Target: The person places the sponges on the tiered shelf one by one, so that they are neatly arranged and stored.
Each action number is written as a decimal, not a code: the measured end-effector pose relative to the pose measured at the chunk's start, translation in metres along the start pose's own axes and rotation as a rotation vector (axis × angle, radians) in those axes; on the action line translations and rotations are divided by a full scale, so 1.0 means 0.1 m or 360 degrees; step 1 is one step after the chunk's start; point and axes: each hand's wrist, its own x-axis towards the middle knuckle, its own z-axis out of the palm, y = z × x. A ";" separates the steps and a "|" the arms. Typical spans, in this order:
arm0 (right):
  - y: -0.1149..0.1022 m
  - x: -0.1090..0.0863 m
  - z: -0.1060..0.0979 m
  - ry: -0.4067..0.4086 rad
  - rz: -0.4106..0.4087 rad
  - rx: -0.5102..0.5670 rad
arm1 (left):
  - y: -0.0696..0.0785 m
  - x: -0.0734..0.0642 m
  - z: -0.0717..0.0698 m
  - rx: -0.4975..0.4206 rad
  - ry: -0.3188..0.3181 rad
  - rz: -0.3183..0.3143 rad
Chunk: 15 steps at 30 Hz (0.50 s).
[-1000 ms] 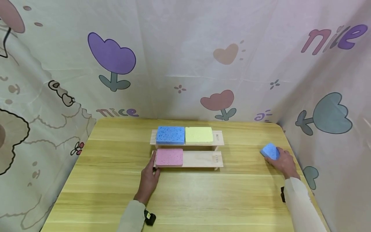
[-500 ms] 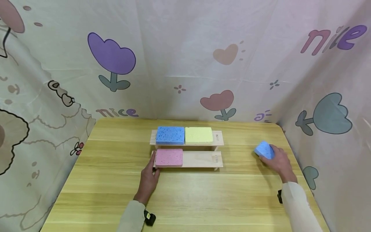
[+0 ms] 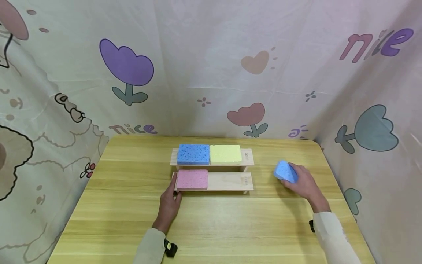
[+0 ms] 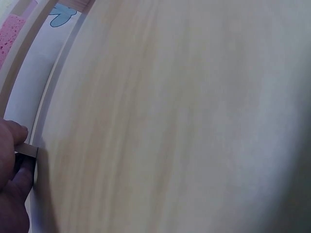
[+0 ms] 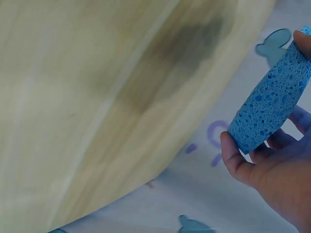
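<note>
My right hand [image 3: 303, 182] holds a light blue sponge [image 3: 285, 171] to the right of the wooden stands, fingers along one side and thumb at the other. In the right wrist view the blue sponge [image 5: 273, 99] shows its porous face, raised over the table. My left hand [image 3: 169, 205] grips the left end of the front wooden stand [image 3: 227, 181]. The left wrist view shows its fingers [image 4: 17, 131] around the stand's leg. A pink sponge [image 3: 192, 179] lies on the left part of this stand, beside bare wood.
Behind it, a second wooden stand [image 3: 248, 157] carries a dark blue sponge [image 3: 193, 154] and a yellow sponge [image 3: 225, 154] side by side. Both stands are on a wood-grain table [image 3: 230, 227]. A printed cloth [image 3: 191, 55] hangs behind the table and along its sides.
My right hand has carried the light blue sponge leftward over the table, toward the stands. The left hand has kept its place on the front stand.
</note>
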 end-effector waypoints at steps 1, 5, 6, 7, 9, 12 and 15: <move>-0.04 0.00 0.01 -0.0001 -0.0017 0.0003 | 0.00 0.00 0.00 0.0002 -0.0002 -0.0003; -0.19 -0.02 0.03 -0.0007 -0.0077 0.0009 | -0.01 0.00 0.01 0.0021 -0.0004 -0.0005; -0.23 -0.02 0.04 -0.0008 -0.0092 0.0013 | -0.02 0.00 0.01 0.0022 -0.0007 -0.0011; -0.27 -0.03 0.04 -0.0010 -0.0106 0.0018 | -0.02 0.00 0.01 0.0023 -0.0013 -0.0017; -0.35 -0.04 0.06 -0.0012 -0.0133 0.0037 | -0.02 0.00 0.01 0.0021 -0.0017 -0.0026; -0.45 -0.06 0.07 -0.0020 -0.0182 0.0071 | -0.01 0.00 0.00 0.0011 -0.0020 -0.0024; -0.58 -0.06 0.06 -0.0030 -0.0243 0.0091 | 0.01 -0.01 0.00 0.0003 -0.0006 -0.0006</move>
